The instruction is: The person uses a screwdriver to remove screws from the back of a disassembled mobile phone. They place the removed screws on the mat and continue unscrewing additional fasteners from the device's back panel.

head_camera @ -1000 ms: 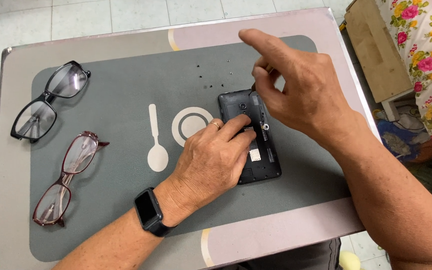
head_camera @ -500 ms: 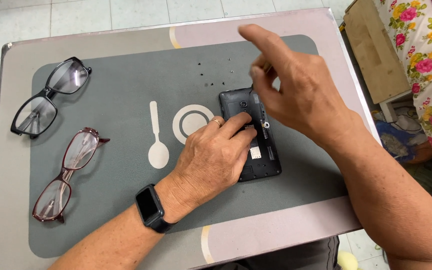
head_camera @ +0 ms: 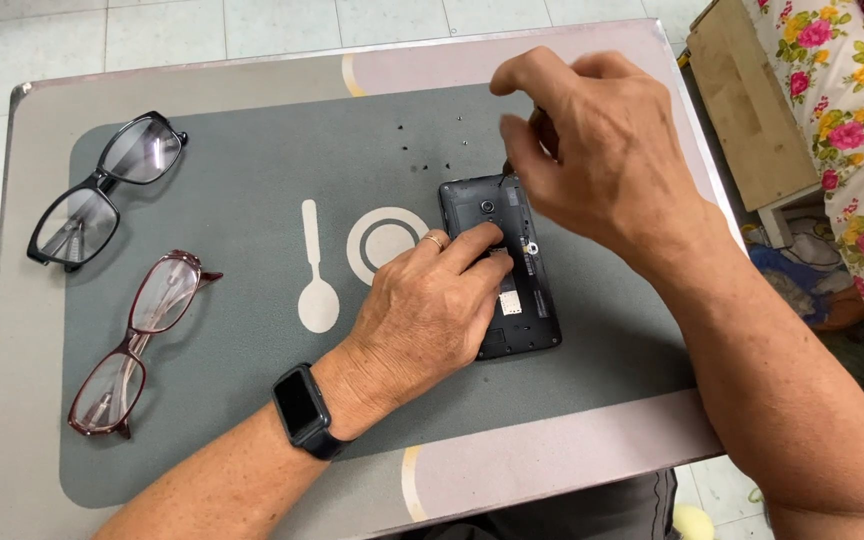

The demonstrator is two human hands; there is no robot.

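Observation:
A black phone point(head_camera: 537, 300) with its back cover off lies face down on the grey mat point(head_camera: 252, 180). My left hand point(head_camera: 432, 310) rests flat on it, fingers pressing its middle and hiding the phone's left side. My right hand point(head_camera: 602, 150) hovers over the phone's top end and pinches a thin dark tool point(head_camera: 508, 170), whose tip points down at the top edge. Several tiny screws point(head_camera: 422, 150) lie scattered on the mat just beyond the phone. A dark smartwatch point(head_camera: 302, 410) is on my left wrist.
Black-framed glasses point(head_camera: 102, 190) and dark red glasses point(head_camera: 137, 345) lie on the mat's left side. A white spoon-and-plate print point(head_camera: 317, 290) marks the mat. A wooden stool point(head_camera: 742, 110) and floral cloth point(head_camera: 852, 120) stand off the table's right edge.
My right hand's fingers have curled slightly down over the phone's top end. My left hand and the phone have stayed put.

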